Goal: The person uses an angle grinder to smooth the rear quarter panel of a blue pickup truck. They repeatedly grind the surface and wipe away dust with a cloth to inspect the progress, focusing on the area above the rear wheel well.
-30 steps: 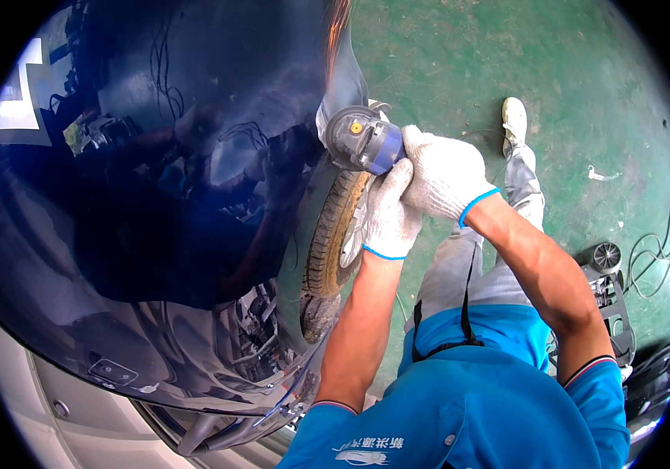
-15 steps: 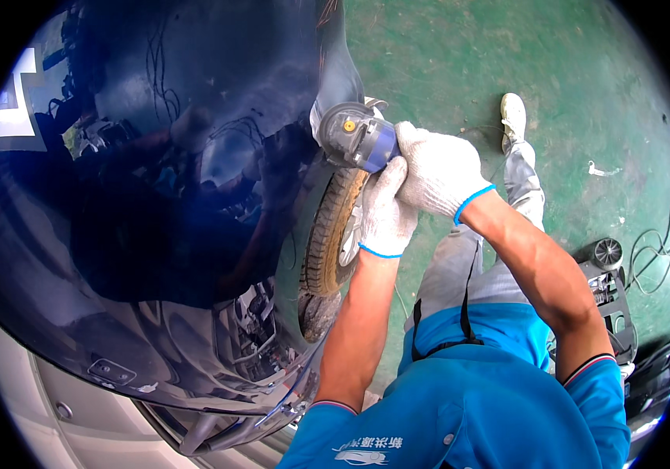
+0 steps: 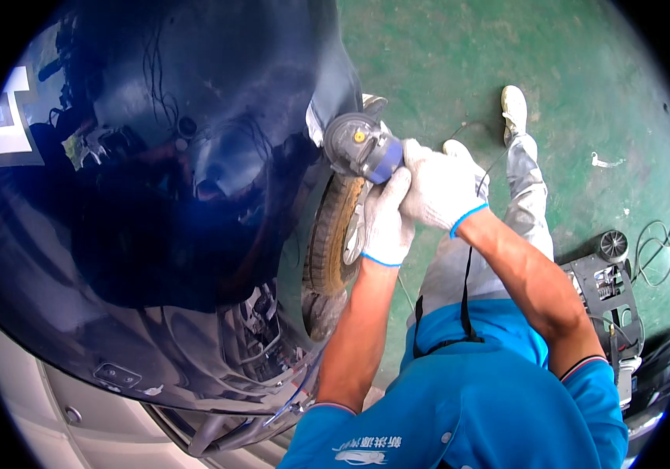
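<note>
Both my hands wear white knit gloves with blue cuffs. My right hand (image 3: 440,186) is closed round the body of an angle grinder (image 3: 384,159), grey at the head and blue behind it. From the near side my left hand (image 3: 387,220) also grips the body, its thumb pointing up along it. The grinder's head lies by the edge of the dark blue car's fender (image 3: 288,94), above the wheel arch. Whether its disc touches the metal is hidden by the head. Just below the grinder shows a muddy tyre (image 3: 329,234).
The glossy car panel (image 3: 171,258) fills the left side and mirrors the surroundings. On the green floor (image 3: 444,55) to the right lie a wheeled machine (image 3: 605,285), a loose black cable (image 3: 652,246) and a white scrap (image 3: 604,162). My legs stand beside the wheel.
The grinder and both hands have shifted slightly right and nearer. A second shoe now shows beyond my right hand. The grip looks the same.
</note>
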Motion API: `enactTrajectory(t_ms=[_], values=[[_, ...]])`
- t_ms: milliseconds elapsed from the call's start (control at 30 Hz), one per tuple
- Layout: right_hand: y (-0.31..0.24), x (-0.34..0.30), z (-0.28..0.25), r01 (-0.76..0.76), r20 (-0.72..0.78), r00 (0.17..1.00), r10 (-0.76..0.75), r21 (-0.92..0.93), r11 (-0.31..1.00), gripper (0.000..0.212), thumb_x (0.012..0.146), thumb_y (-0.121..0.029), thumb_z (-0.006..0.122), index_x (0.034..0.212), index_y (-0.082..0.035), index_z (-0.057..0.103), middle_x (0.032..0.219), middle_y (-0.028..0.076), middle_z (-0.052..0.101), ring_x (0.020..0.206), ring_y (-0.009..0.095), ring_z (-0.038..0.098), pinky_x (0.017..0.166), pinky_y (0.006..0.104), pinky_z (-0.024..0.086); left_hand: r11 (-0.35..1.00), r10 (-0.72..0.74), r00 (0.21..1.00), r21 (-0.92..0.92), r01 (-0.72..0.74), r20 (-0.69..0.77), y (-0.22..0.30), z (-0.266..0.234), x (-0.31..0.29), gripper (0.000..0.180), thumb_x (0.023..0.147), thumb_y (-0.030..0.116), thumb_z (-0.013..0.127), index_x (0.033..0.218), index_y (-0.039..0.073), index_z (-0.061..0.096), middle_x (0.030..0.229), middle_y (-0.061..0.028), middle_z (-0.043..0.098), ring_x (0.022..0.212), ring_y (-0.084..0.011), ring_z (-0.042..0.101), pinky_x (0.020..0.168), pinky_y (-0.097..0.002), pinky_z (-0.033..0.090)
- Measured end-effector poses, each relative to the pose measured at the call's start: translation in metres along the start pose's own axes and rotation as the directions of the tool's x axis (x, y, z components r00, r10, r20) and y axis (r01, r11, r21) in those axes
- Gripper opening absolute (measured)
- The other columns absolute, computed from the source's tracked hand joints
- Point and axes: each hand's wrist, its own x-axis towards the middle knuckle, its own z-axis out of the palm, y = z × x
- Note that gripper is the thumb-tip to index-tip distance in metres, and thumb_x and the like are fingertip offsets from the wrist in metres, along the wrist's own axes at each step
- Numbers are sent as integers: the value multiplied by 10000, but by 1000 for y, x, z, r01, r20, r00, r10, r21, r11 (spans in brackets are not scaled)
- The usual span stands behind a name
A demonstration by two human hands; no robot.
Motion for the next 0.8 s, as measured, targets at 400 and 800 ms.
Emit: enactTrajectory(t_ms=[400, 800], values=[[4, -2, 14, 33, -76, 996, -37, -50, 998, 401, 883, -246, 626, 1182, 8, 548, 926, 228, 723, 832, 406, 737, 709, 501, 580, 1000, 16, 999, -24, -14, 47, -1, -2, 0, 517, 970, 123, 712, 1439, -17, 547, 1365, -105, 629, 1267, -235, 607, 1121, -389, 467], [-2, -6, 16, 17, -128, 992, -16, 5, 1000, 366, 898, -269, 607, 1125, 15, 565, 927, 218, 730, 838, 405, 739, 702, 502, 578, 999, 32, 995, 24, -34, 91, 8, -1, -5, 548, 966, 110, 715, 1462, -20, 524, 1395, -114, 612, 1277, -244, 606, 1116, -391, 477]])
